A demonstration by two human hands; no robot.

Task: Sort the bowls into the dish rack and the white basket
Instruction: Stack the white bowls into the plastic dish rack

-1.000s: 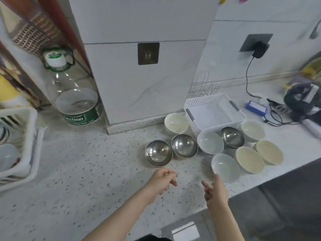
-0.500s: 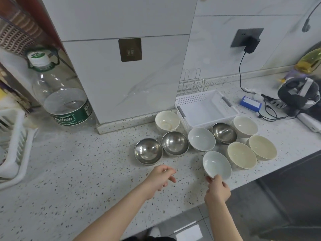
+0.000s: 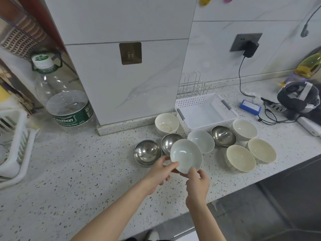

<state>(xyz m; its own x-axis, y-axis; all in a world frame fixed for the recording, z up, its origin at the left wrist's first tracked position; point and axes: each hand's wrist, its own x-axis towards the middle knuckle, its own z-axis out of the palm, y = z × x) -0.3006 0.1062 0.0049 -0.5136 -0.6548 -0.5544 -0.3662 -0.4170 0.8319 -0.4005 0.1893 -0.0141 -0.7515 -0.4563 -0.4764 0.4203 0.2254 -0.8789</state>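
Lifted off the counter since half a second ago, the pale blue bowl [image 3: 186,155] now hangs tilted above the speckled countertop [image 3: 73,173], its open face turned toward the camera, in front of two steel bowls [image 3: 147,152]. The right hand [image 3: 197,183] pinches its near lower rim from below, thumb on the inside edge. The left hand [image 3: 160,171], which a moment earlier hovered loosely curled, has come across to the bowl's left lower edge, thumb on the rim and fingers curled beneath.

Both hands sit at the bowl's near side, so the bowl lies just ahead of and above the fingers. A second pale bowl [image 3: 201,141], another steel bowl [image 3: 223,135] and four cream bowls [image 3: 240,158] remain on the counter. The white basket [image 3: 206,113] stands beyond them to the right, on the right hand's side. The dish rack [image 3: 15,145] lies well apart at the far left edge, on the left hand's side. Which container this bowl belongs in cannot be told, though the two-handed hold looks like a handover toward the left. A large water bottle [image 3: 64,94] stands between rack and bowls.
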